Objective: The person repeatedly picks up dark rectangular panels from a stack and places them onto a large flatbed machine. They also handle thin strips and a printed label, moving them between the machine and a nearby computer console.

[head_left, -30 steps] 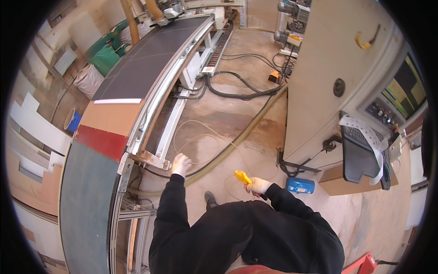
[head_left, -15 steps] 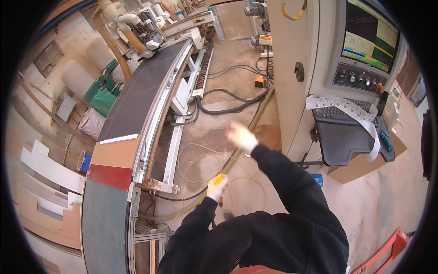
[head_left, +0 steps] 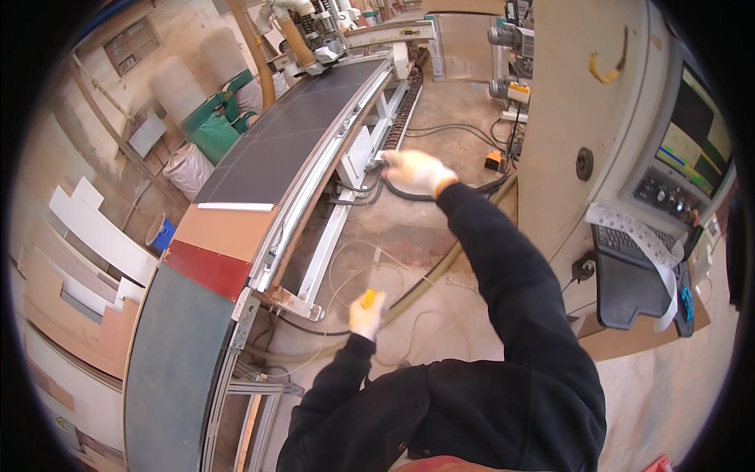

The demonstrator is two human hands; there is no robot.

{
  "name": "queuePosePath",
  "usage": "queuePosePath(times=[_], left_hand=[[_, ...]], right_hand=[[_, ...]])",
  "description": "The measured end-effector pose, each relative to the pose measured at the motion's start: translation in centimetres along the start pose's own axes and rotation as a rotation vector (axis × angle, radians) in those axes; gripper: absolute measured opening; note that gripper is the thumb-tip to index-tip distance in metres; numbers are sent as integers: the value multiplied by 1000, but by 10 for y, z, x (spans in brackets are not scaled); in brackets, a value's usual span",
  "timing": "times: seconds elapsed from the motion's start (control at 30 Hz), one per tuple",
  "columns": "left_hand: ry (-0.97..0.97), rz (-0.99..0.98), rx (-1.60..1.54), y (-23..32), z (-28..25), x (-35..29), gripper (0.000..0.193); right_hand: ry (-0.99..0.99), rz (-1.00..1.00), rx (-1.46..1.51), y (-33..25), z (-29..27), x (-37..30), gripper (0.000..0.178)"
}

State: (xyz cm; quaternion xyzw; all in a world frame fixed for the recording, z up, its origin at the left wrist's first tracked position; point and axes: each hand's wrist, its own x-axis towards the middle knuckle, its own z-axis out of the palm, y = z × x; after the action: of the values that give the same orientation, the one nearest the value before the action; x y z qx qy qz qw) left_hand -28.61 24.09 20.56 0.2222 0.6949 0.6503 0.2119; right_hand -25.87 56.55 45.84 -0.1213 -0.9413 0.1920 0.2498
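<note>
My left hand (head_left: 364,318), in a pale glove, is low in front of my body, closed around a small yellow tool (head_left: 368,298). Only the tool's top shows above the fingers, so its kind is unclear. My right hand (head_left: 421,172), also in a pale glove, reaches forward and left at the end of a stretched arm. Its fingers point toward the side of the long machine table (head_left: 291,130) and are blurred; whether they pinch anything is hidden. Behind that hand, black cables (head_left: 405,195) run over the floor.
Thin pale tubing (head_left: 334,271) loops across the floor near a thick hose (head_left: 444,263). On the right stands a control cabinet (head_left: 566,102) with a screen (head_left: 692,130) and keyboard shelf (head_left: 629,291). A dark panel (head_left: 271,145) and brown board (head_left: 220,228) lie on the machine table.
My right hand has swung forward and to the left, toward the machine's side. The left hand still grips the yellow tool. The view has turned left, shifting the cabinet rightward.
</note>
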Motion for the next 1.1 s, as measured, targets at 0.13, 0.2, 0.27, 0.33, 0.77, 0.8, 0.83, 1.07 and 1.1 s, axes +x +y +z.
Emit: queuePosePath(times=[0.13, 0.2, 0.27, 0.33, 0.77, 0.8, 0.83, 1.07, 1.1], left_hand=[[227, -173, 554, 10, -68, 155, 38], [187, -380, 426, 30, -91, 221, 48], [183, -346, 399, 57, -97, 275, 50], [173, -247, 464, 86, -96, 322, 37], [244, 62, 819, 158, -10, 531, 29], [259, 16, 813, 163, 1, 533, 33], [230, 27, 866, 170, 12, 533, 37], [163, 109, 1176, 216, 66, 523, 44], [207, 36, 1092, 220, 72, 526, 44]], right_hand=[[-5, -130, 268, -13, 91, -97, 41], [-323, -81, 451, -8, 122, -159, 46], [-518, 235, 488, -8, 138, -238, 41], [-525, 476, 581, -6, 128, -316, 42], [98, 844, 645, 22, 4, -408, 36], [120, 790, 630, 28, 0, -404, 36], [118, 766, 631, 34, -3, -400, 37], [126, 768, 705, 52, -18, -396, 45], [151, 790, 745, 51, -19, -395, 44]])
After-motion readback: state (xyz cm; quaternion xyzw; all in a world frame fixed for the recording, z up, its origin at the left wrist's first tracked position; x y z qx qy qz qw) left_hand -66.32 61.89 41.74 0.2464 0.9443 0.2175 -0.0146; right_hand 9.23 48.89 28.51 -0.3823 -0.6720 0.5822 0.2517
